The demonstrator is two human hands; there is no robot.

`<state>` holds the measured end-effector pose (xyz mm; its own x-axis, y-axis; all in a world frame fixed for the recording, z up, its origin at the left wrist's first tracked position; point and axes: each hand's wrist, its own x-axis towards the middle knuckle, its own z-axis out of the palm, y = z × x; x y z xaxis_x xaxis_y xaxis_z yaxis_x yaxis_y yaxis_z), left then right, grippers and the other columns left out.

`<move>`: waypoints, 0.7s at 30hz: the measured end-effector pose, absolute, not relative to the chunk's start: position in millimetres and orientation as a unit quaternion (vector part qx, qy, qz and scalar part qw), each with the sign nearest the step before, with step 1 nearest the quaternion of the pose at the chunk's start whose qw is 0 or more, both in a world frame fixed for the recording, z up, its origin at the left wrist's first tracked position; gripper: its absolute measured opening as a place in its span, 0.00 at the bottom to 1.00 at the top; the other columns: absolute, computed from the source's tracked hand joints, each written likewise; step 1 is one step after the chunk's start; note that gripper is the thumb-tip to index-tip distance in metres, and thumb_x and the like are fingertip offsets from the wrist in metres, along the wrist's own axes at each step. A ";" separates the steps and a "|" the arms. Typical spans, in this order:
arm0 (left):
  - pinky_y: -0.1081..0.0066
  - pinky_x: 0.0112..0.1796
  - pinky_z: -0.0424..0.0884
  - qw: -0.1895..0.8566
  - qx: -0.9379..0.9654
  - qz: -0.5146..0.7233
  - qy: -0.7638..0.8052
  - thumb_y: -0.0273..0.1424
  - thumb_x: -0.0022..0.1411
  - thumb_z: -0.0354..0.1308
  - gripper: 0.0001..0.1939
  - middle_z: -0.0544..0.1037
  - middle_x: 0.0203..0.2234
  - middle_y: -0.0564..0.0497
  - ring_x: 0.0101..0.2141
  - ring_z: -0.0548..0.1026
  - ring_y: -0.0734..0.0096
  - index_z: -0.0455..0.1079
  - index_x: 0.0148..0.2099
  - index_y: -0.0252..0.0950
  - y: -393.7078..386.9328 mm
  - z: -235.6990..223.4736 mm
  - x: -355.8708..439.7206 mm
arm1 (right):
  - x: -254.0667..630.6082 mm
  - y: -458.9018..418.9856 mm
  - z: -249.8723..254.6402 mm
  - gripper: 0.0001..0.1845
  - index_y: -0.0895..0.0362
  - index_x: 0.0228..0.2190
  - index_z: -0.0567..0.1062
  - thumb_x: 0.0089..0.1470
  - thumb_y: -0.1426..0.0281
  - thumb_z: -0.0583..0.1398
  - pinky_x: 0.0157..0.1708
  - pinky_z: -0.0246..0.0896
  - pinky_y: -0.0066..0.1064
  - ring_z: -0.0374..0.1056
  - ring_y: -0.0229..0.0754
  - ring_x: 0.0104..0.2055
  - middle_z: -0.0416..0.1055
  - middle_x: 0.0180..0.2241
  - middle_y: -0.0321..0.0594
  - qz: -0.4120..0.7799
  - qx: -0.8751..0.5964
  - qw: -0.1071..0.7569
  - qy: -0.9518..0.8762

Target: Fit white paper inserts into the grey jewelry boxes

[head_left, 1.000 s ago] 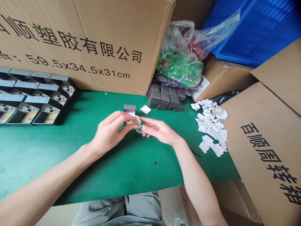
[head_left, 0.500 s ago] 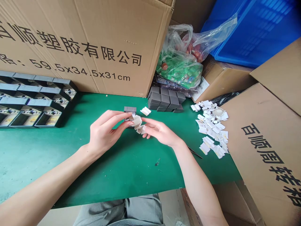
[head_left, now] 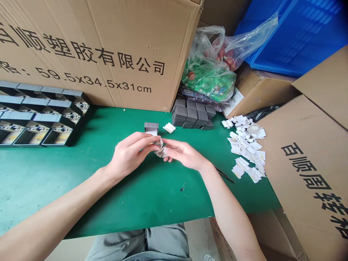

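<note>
Above the green table, a folded white card insert [head_left: 161, 151] is held between my two hands. My left hand [head_left: 133, 148] pinches its upper left part between thumb and fingers. My right hand [head_left: 186, 154] grips the lower right part with the thumb in front and the fingers behind. Just beyond my left fingers a small dark grey box [head_left: 151, 127] stands with its lid up; its lower part is hidden by that hand. Another white folded insert [head_left: 169, 127] lies to the right of the box.
Closed dark grey boxes [head_left: 191, 115] are stacked at the back. A pile of white inserts [head_left: 248, 145] lies on the right, near tweezers [head_left: 225, 174]. Opened boxes in rows [head_left: 40, 119] stand at left. Large cartons [head_left: 116, 32], plastic bags [head_left: 210, 78] and a blue crate [head_left: 293, 40] border the table.
My left hand drew back left from the insert's edge, then came in again and pinches it. My right hand keeps its hold and has barely moved. The view shifted slightly.
</note>
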<state>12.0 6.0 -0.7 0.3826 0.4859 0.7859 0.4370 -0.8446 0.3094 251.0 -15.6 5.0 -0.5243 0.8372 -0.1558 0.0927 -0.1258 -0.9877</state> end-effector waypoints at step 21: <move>0.72 0.36 0.77 0.376 0.743 0.455 0.316 0.46 0.62 0.72 0.15 0.81 0.38 0.48 0.36 0.79 0.67 0.83 0.41 0.39 10.2 1.3 16.1 | 251.8 -17.7 6.5 0.33 0.53 0.65 0.70 0.64 0.54 0.65 0.43 0.71 0.31 0.72 0.43 0.50 0.75 0.55 0.45 0.681 -0.345 0.285 -0.580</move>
